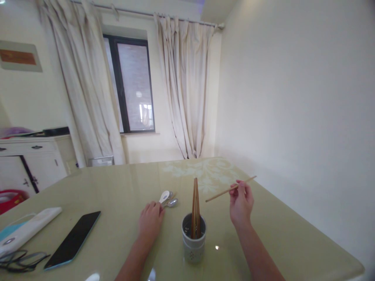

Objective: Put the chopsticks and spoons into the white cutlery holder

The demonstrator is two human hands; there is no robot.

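Observation:
A pale ceramic holder [193, 242] stands on the glossy green table [123, 191] close to me, with several brown chopsticks [195, 207] upright in it. My right hand [240, 203] is raised to the right of the holder and pinches a single wooden chopstick [222, 192] that slants up to the right. My left hand [150, 219] rests on the table left of the holder, fingers curled over the handles of spoons [168, 198], one white and one metal, lying just beyond it.
A dark phone [73, 239], a white case [27, 230] and black glasses [20, 260] lie at the table's left. A plain wall runs along the right edge. A white cabinet [35, 160] and curtained window [131, 84] stand beyond.

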